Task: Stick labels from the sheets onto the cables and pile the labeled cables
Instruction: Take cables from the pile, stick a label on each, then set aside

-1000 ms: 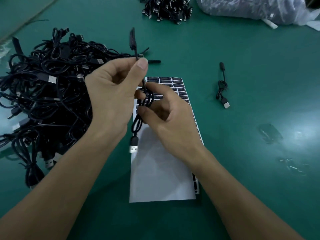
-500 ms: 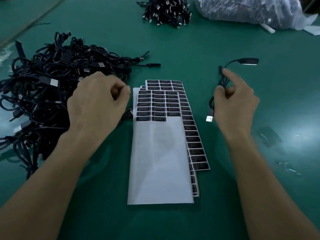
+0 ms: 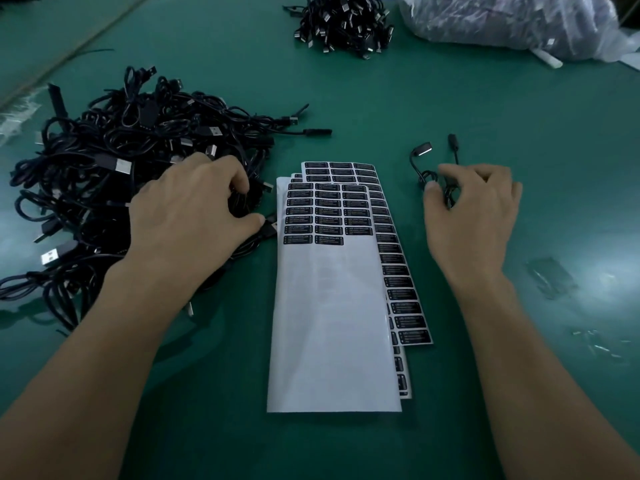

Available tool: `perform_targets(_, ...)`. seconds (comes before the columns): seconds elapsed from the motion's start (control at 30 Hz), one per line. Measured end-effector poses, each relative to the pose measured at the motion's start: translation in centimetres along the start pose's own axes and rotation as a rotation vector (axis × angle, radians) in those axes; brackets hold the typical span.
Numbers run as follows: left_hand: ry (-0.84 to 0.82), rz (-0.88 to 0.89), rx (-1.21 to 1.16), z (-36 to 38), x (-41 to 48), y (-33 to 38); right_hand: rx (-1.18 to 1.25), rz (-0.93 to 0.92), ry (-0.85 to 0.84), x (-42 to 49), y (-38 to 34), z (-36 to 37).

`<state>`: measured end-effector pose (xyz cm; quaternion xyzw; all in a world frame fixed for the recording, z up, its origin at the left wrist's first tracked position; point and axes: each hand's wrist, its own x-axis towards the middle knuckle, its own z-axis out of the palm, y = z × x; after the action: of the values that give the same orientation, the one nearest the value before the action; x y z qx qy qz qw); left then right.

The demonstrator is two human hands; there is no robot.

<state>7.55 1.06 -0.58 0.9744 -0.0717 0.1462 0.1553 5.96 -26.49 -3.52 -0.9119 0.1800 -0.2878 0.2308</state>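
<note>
Head view of a green worktop. At centre lies a stack of label sheets, fanned so that lower sheets show along the right edge. The top sheet carries black labels only in its upper part; the rest is bare white backing.

Left hand: palm down at the near right edge of a large tangled pile of black cables, just left of the sheets. Fingers curl into the pile; thumb and fingertips close on a cable whose plug end reaches the left edge of the top sheet.

Right hand: palm down, right of the sheets. Thumb and index finger pinch a small coiled cable against the worktop. One end of it arches up and left to a plug that catches the light; a second dark plug stands just beyond the fingers, and whether it belongs to the same cable cannot be told.

At the far edge sits a smaller heap of cables with metal plugs, and to its right a clear plastic bag of dark contents. A transparent scrap lies on the worktop right of the right forearm.
</note>
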Motion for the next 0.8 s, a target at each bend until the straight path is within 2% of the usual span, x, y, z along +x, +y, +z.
perform_targets(0.17, -0.048, 0.053, 0.003, 0.1, -0.1, 0.1, 0.089, -0.151, -0.133, -1.6, -1.0, -0.1)
perform_targets(0.33, 0.100, -0.013, 0.004, 0.8, 0.0, 0.2, 0.148, -0.229, -0.210, -2.5, -1.7, 0.5)
perform_targets(0.57, 0.145, -0.016, 0.070, 1.5, 0.3, -0.2, 0.162, -0.276, -0.297, -3.0, -2.0, 1.0)
perform_targets(0.67, 0.215, 0.012, 0.088, 1.3, 0.2, -0.1, 0.170, -0.271, -0.302, -3.0, -2.0, 1.1)
perform_targets(0.8, 0.225, 0.022, 0.094, 1.4, 0.0, 0.3, 0.173, -0.254, -0.299, -3.0, -2.0, 1.1)
